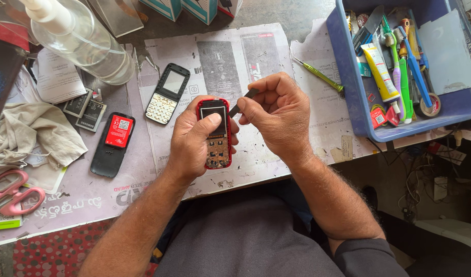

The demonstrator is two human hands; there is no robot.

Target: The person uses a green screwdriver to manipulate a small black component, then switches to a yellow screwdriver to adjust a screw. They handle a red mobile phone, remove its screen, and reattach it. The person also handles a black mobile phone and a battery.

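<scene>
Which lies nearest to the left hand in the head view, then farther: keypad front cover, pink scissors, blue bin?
From the left hand:
1. Keypad front cover, just up-left on the mat.
2. Blue bin, far right.
3. Pink scissors, far left edge.

The left hand (197,141) hides the red phone's (215,134) left edge. The right hand (279,115) covers most of the dark tool (242,102). At upper left the clear bottle (81,41) is cut off; at far left, the pink scissors (10,192).
</scene>
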